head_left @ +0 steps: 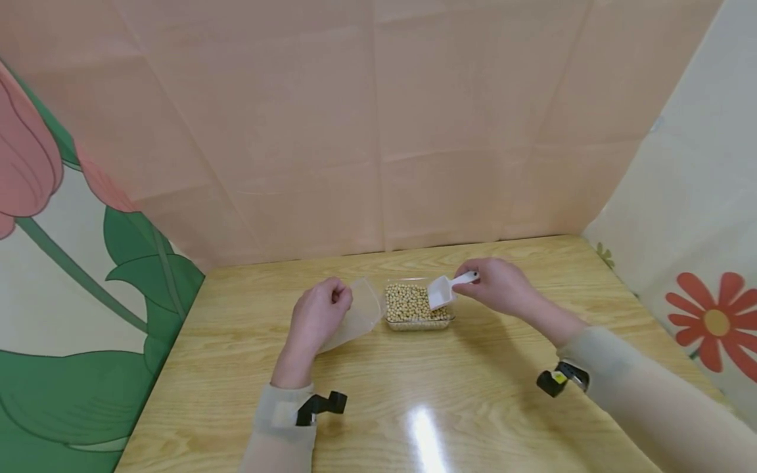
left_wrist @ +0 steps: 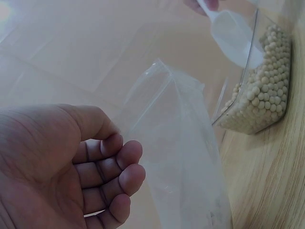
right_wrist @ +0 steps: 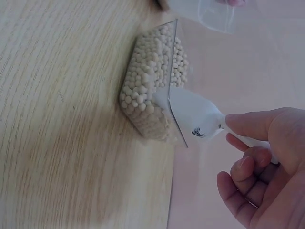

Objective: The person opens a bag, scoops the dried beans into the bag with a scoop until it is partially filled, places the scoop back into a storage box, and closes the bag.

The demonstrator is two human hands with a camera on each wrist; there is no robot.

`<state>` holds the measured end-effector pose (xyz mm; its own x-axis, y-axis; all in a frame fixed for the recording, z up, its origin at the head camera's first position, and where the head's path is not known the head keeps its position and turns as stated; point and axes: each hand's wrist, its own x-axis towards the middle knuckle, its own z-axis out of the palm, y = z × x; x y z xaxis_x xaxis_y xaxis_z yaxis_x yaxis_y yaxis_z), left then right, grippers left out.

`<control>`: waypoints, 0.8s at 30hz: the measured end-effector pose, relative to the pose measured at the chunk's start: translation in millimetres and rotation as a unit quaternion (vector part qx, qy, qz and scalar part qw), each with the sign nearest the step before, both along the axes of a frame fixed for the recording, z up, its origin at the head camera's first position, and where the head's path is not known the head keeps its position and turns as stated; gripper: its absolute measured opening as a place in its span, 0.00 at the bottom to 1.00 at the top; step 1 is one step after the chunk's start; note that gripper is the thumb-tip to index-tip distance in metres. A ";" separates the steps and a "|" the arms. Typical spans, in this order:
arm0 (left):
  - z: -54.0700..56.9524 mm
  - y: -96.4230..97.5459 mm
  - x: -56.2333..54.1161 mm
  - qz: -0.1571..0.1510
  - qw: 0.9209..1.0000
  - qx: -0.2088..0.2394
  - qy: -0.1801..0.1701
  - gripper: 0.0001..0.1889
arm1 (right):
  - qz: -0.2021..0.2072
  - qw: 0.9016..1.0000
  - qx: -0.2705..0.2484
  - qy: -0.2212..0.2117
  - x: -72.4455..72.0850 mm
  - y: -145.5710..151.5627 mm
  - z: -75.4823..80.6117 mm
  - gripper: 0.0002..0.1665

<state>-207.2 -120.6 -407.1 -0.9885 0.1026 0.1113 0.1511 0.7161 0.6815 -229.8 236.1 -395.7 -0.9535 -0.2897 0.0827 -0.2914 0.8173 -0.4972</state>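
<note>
A clear plastic box [head_left: 421, 324] filled with soybeans [head_left: 407, 302] stands on the table. My right hand [head_left: 493, 284] grips the handle of a white scoop [head_left: 441, 292], whose tip dips into the beans at the box's right side. In the right wrist view, thumb and fingers wrap the scoop's handle. My left hand [head_left: 322, 310] pinches the edge of a translucent plastic bag [head_left: 359, 314] just left of the box. Seen from the left wrist, the bag [left_wrist: 183, 143] hangs from thumb and forefinger, with its opening near the box. No beans show inside the bag.
The wood-grain table [head_left: 378, 394] reaches back to a pink cloth backdrop [head_left: 378, 144]. A flower-printed panel [head_left: 698, 276] flanks the right side, and a tulip-printed one [head_left: 71, 289] the left. Each forearm wears a black camera mount [head_left: 319, 406].
</note>
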 end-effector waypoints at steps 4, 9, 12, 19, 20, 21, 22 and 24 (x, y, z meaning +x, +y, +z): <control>0.0 0.0 0.3 0.000 1.000 0.001 -0.003 0.10 | -0.001 1.000 0.001 -0.002 -2.5 -3.9 -5.2 0.13; 0.0 -0.2 0.3 0.000 1.000 -0.001 -0.003 0.10 | -0.004 0.999 -0.021 -0.027 -5.2 -5.3 -13.9 0.14; -0.6 -0.3 0.0 -0.001 1.000 -0.002 -0.003 0.10 | -0.008 0.998 -0.051 -0.045 -6.0 -4.5 -19.3 0.14; -1.0 -0.3 0.2 -0.004 1.000 -0.002 -0.002 0.10 | -0.025 0.991 -0.110 -0.067 -10.4 2.9 -37.3 0.14; -1.1 -0.2 0.3 -0.004 1.000 -0.003 -0.001 0.10 | -0.028 0.990 -0.117 -0.073 -11.0 3.9 -40.1 0.15; -1.2 -0.1 0.4 -0.004 1.000 -0.002 0.001 0.10 | -0.030 0.989 -0.125 -0.076 -11.2 4.8 -42.4 0.15; -1.4 0.0 0.6 -0.004 1.000 -0.002 0.002 0.10 | -0.030 0.988 -0.131 -0.079 -11.4 5.7 -44.8 0.16; -1.7 0.2 0.9 -0.005 1.000 0.000 0.004 0.10 | -0.035 0.984 -0.150 -0.094 -11.2 7.0 -49.3 0.17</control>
<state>-206.4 -120.3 -408.8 -0.9864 0.1127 0.1199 0.1643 0.7150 0.6795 -241.0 243.0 -445.0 -0.9769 -0.2123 -0.0245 -0.1202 0.6408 -0.7582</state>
